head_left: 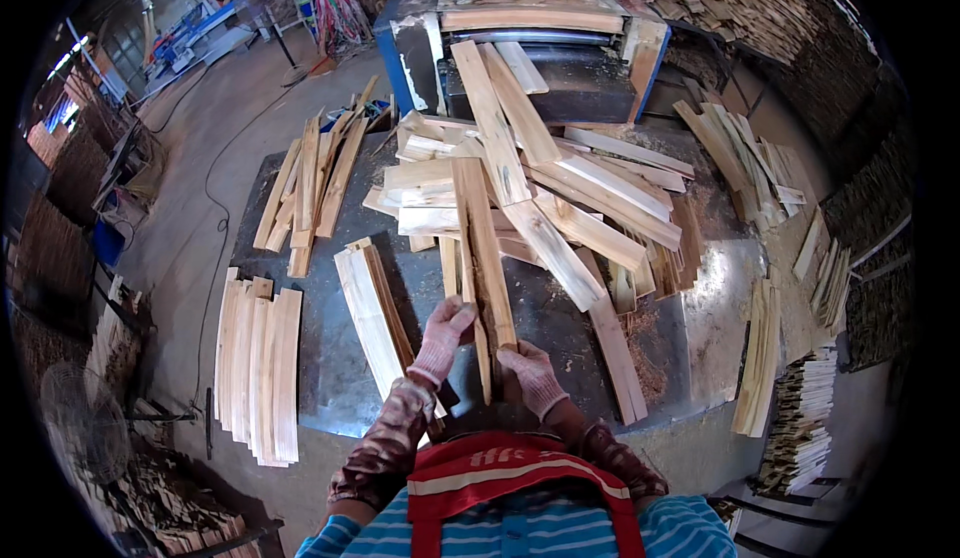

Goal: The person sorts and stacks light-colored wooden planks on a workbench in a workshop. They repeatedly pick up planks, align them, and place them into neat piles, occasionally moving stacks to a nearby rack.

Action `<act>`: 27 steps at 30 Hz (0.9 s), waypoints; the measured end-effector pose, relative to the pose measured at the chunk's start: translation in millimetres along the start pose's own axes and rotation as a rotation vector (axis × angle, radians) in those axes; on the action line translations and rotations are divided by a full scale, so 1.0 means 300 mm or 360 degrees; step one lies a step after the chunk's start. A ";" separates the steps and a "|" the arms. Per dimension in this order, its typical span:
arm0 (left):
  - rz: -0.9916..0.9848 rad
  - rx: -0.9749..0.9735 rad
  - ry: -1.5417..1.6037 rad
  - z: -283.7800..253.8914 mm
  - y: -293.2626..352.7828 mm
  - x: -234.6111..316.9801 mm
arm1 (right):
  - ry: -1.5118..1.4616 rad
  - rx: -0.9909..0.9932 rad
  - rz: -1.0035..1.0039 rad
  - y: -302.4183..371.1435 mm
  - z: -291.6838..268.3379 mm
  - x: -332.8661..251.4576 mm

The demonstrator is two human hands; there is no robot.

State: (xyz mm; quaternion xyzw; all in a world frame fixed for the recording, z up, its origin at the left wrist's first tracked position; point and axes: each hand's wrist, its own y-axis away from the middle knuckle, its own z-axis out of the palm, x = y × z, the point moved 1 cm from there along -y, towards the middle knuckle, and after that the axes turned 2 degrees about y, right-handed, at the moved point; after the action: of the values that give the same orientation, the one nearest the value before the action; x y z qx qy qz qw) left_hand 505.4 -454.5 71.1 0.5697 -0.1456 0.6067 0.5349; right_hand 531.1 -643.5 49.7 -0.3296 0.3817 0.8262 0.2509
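Observation:
In light gloves, both my hands hold a long wooden board [485,248] in front of my body. It points away from me, its far end over a loose heap of boards [590,203]. My left hand [447,338] is closed at the board's left side, partway up from the near end. Lower down, my right hand [533,378] closes on the right edge with its fingertips. A dark edge runs along the board; whether a second strip lies against it I cannot tell. Left of my left hand lies a short stack of boards [368,308].
Behind the heap stands a blue-sided machine [540,73] with boards at its opening. A neat row of boards [258,368] lies at the dark table's [325,388] left edge. More board bundles [757,358] line the right side. A fan [85,423] stands at lower left.

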 end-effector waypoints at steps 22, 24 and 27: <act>-0.0251 -0.0295 0.0304 0.020 0.397 0.061 | -0.0141 -0.0293 -0.0171 0.077 0.153 -0.170; -0.0243 -0.0301 0.0336 0.026 0.397 0.056 | -0.0140 -0.0285 -0.0187 0.086 0.153 -0.177; -0.0230 -0.0274 0.0326 0.035 0.401 0.046 | -0.0105 -0.0201 -0.0199 0.089 0.145 -0.161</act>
State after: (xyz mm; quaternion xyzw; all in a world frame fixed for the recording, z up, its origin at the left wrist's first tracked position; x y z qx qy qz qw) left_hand 416.2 -502.4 138.1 0.4658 -0.1005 0.6068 0.6362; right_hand 529.7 -632.3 118.9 -0.3405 0.2992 0.8418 0.2932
